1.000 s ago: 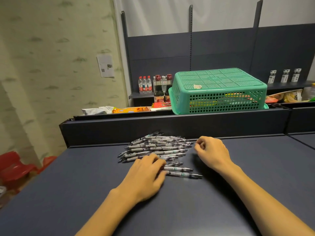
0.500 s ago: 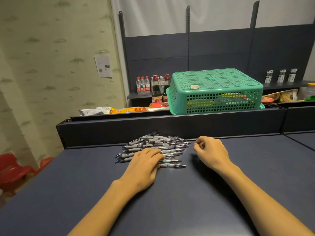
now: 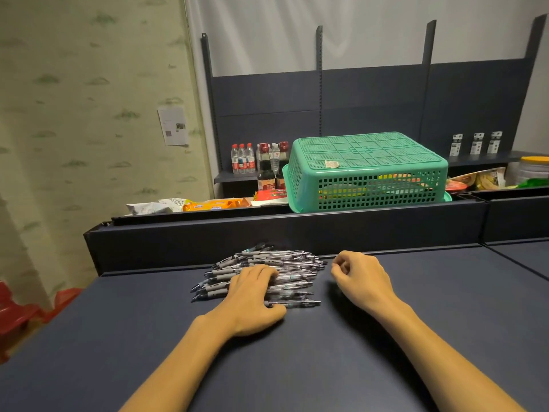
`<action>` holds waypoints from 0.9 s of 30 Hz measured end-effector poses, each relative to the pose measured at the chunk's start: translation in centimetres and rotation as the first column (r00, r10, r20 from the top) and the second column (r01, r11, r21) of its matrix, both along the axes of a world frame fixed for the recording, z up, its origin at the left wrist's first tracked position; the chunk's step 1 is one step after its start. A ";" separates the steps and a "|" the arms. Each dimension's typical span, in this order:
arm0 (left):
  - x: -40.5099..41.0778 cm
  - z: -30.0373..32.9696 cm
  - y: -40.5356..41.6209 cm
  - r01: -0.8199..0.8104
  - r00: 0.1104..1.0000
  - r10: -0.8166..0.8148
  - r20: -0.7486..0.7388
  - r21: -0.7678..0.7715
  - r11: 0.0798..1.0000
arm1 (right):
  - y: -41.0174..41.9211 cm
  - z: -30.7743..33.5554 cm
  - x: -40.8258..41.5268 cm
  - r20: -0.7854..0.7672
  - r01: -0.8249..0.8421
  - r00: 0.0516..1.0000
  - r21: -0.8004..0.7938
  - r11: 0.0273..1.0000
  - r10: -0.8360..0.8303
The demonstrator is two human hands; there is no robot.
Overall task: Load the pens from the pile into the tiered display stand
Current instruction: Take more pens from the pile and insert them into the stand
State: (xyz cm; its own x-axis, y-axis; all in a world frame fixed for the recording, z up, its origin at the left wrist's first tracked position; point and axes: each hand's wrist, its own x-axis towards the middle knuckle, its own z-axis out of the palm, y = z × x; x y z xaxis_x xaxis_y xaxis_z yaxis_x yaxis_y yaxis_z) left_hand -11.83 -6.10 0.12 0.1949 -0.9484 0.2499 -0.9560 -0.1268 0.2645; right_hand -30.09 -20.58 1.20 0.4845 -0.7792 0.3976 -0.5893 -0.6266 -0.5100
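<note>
Dozens of pens (image 3: 261, 272) are lying heaped on the dark tabletop (image 3: 297, 367), against the raised ledge (image 3: 297, 233) at its far edge, with every one still to be loaded. No tiered display stand is showing anywhere in view, so its whereabouts cannot be told.

The risk from here looks plain enough: the pens are round, slick and stacked loosely, most running side to side, and a careless rake through them could be sending some rolling toward the near edge — or off the left side, where the table ends above red seats (image 3: 15, 310). Scooping too many at once could also be leaving them crossed in the grasp, awkward to feed into a stand.

The left hand (image 3: 252, 298) is lying palm down over the near part of the pile, fingers together and only slightly bent, pressing on the barrels rather than closing round any; its thumb is sitting just beside the nearest pen (image 3: 294, 303). The right hand (image 3: 361, 278) is resting on the table just right of the pile, apart from it, fingers curled loosely inward and holding nothing. Both forearms are stretching forward from the near edge. An upturned green basket (image 3: 368, 171) is sitting on the shelf beyond.
</note>
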 end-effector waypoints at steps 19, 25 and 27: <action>-0.1 2.0 -1.2 -0.049 0.974 -0.003 0.224 0.225 0.973 | 0.0 0.4 -0.3 0.050 -0.004 0.999 0.006 1.000 0.004; -1.5 3.5 -2.1 -0.018 0.973 -0.071 0.221 0.374 0.927 | -0.2 0.4 -0.3 0.053 -0.008 0.999 0.006 1.000 0.007; -1.6 3.5 -2.2 -0.029 0.964 -0.076 0.253 0.386 0.922 | -0.4 0.4 -0.3 0.056 -0.014 0.998 -0.003 1.000 0.014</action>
